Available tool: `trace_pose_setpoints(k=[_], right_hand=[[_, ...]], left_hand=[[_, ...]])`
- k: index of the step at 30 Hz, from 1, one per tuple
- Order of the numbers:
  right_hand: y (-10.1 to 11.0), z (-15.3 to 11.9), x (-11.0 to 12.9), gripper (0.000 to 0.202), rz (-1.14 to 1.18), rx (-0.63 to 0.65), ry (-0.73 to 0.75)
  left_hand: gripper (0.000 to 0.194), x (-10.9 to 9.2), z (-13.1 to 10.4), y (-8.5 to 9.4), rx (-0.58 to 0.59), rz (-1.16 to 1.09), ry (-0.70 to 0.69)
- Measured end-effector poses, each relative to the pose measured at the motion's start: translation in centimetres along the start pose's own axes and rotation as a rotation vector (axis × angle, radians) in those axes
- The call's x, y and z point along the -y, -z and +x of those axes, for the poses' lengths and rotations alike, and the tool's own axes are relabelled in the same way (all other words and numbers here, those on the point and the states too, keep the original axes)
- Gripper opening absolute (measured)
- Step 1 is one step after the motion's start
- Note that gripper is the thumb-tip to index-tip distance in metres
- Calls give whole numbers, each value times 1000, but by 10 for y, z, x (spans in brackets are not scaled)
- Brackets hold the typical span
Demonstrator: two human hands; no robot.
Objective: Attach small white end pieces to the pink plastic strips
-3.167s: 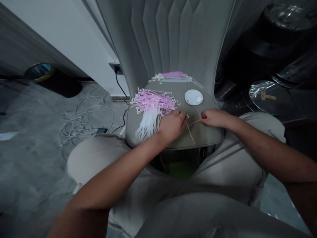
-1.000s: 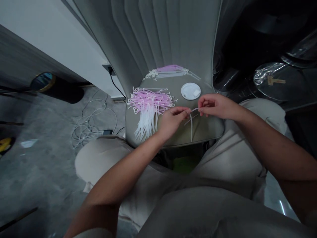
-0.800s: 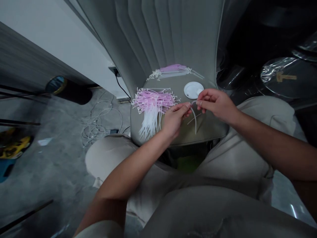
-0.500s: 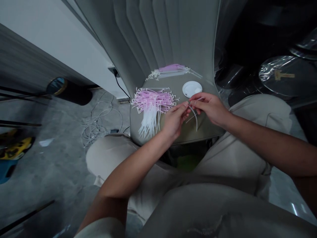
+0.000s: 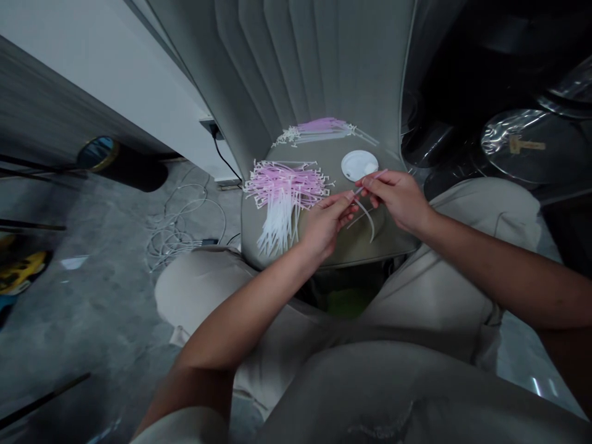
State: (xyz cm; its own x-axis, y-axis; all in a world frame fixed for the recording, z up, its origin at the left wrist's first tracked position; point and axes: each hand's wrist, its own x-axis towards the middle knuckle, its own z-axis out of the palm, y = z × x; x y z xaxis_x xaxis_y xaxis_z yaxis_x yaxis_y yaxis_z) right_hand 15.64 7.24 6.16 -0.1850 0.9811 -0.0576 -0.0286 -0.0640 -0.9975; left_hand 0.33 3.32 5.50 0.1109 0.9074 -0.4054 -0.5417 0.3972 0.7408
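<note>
Between both hands, over the chair seat [image 5: 319, 256], stretches a thin plastic strip [image 5: 380, 173]; its exact kind I cannot make out. My left hand [image 5: 327, 223] pinches it at the lower left. My right hand [image 5: 401, 196] is closed on its upper right part. A pale curved strip [image 5: 370, 223] hangs below the fingers, perhaps the same piece. Left of the hands lies a pile of pink and white strips [image 5: 287, 182] with small T-shaped ends. A smaller bundle [image 5: 324, 129] lies toward the backrest. Just behind my right hand sits a white round lid [image 5: 356, 165] with a whitish lump on it.
The padded backrest [image 5: 314, 61] rises behind the seat. A tangled grey cable [image 5: 173, 240] lies on the floor at left, near a black cylinder [image 5: 132, 169] and a wall plug [image 5: 213, 129]. Clear plastic-wrapped dark things [image 5: 531, 142] stand at right.
My right hand has drawn slightly right, away from my left, and more of the strip shows between them. The hanging curved strip has swung right. The view has shifted a little.
</note>
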Motion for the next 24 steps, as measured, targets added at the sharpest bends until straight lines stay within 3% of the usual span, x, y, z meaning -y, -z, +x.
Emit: trace_pose_setpoints(k=[12,19,24], right_hand=[[-4,1,-7,22,22,117,-102],[6,9,-4,32,137,14,-143],[19,4,3,32,138,295,-207]], left_hand=[[14,3,2,2,24,45,-11],[19,7,9,5,-37,146,-131],[21,-3,7,11,-50,223,-233]])
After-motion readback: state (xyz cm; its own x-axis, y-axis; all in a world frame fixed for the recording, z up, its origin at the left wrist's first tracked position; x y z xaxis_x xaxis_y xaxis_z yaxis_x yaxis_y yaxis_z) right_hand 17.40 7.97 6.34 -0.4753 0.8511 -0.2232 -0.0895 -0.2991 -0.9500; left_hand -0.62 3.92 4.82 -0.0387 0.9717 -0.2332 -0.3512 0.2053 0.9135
